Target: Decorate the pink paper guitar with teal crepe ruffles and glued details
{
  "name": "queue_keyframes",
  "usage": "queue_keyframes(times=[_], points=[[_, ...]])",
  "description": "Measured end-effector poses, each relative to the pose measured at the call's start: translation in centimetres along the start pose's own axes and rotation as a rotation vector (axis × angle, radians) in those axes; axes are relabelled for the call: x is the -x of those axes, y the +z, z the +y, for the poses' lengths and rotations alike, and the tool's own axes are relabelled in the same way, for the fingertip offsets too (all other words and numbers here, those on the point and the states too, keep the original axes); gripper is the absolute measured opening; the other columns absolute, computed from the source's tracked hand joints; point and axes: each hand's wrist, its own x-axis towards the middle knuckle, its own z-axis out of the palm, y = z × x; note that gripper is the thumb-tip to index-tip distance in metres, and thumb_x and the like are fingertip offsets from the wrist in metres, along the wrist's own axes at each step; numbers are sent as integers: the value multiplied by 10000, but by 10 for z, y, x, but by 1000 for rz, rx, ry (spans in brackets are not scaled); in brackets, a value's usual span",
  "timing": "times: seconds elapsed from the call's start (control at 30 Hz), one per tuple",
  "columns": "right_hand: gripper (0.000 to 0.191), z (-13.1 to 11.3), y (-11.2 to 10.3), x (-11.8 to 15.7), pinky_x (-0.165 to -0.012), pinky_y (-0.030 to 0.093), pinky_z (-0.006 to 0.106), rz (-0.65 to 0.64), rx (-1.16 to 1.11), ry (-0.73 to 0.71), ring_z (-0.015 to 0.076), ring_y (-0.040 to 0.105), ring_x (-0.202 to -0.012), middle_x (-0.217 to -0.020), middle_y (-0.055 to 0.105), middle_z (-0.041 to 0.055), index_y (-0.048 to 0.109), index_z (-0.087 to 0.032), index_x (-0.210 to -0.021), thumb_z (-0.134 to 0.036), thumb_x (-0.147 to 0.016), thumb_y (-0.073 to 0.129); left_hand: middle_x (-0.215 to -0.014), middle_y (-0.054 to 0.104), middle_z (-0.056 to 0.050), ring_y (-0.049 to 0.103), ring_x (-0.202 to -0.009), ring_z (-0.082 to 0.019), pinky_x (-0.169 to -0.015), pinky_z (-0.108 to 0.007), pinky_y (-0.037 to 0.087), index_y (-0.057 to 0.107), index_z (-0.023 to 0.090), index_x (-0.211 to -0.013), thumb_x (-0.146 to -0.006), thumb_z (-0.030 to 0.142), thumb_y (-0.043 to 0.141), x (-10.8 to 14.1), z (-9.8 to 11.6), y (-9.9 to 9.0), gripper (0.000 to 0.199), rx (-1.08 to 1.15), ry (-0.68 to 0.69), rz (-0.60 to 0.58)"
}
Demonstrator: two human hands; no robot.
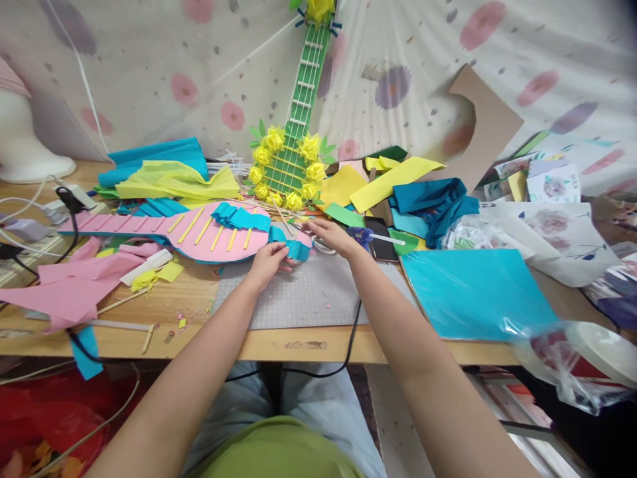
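A pink lute-shaped cardboard piece with a blue edge and yellow sticks across it lies on the table. Along its wide right end runs a ruffled blue crepe paper strip. My left hand is closed on this strip at the piece's lower right edge. Just beyond the piece's right end, my right hand has its fingers bent together; what they hold, if anything, is too small to make out. A blue glue gun with a white stick lies right of my right hand. Below both hands is a grey cutting mat.
A green paper instrument with yellow flowers leans against the back curtain. Pink crepe paper and power strips are at left. A blue sheet lies at right, near a dark phone. A black cable hangs over the front edge.
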Motion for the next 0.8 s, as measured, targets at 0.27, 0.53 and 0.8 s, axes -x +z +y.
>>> queue_keyframes(times=[0.27,0.53,0.8], points=[[292,2,8,10,-536,366,212,-195,-78,136,72,444,-570,-666,555,-3,634,-138,-774,-404,-658,608,-645,558,9,581,-544,-104,-432,-222,504,554,115,-777,-688,190,632,-2,-2,-2,140,12,24,-16],[256,-7,-14,11,-499,352,238,-112,193,163,87,433,-478,-528,531,-4,665,-136,-728,-376,-681,589,-686,559,3,594,-553,-101,-429,-220,509,550,109,-817,-718,158,600,-4,-5,0,122,-19,8,40],[529,-22,7,12,-1006,294,345,131,395,-120,203,352,-1250,-1322,434,81,500,-224,-1235,-236,-713,587,-776,592,-27,612,-568,-107,-433,-222,516,577,106,-873,-710,133,604,0,-4,0,168,-23,-2,13]])
